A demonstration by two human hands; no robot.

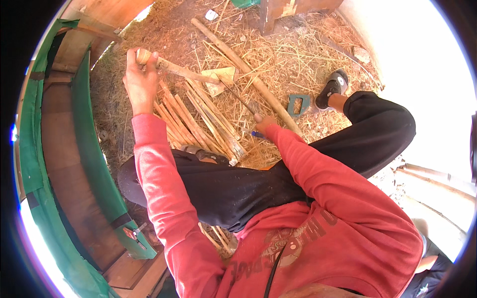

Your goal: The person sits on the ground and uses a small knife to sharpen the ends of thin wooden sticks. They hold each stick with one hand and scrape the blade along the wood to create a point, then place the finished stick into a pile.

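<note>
My left hand (141,82) is raised at the upper left, closed around the rounded end of a wooden stick (186,71). The stick slants down to the right, and its far end is over a pale yellowish block (221,82) on the ground. My right hand (266,124) is closed on a long, thin, dark blade (237,97). The blade's tip is at the far end of the stick; whether they touch I cannot tell. A blue piece (258,134) shows beside my right hand, perhaps part of the handle. Split wooden strips (185,119) lie between my hands.
A long round pole (248,69) lies across the straw-covered ground. A green D-shaped handle (298,105) sits near my shoe (333,88). Green-edged wooden panels (67,139) stand along the left, a wooden piece (293,12) at the top, and a white wall (412,49) at the right.
</note>
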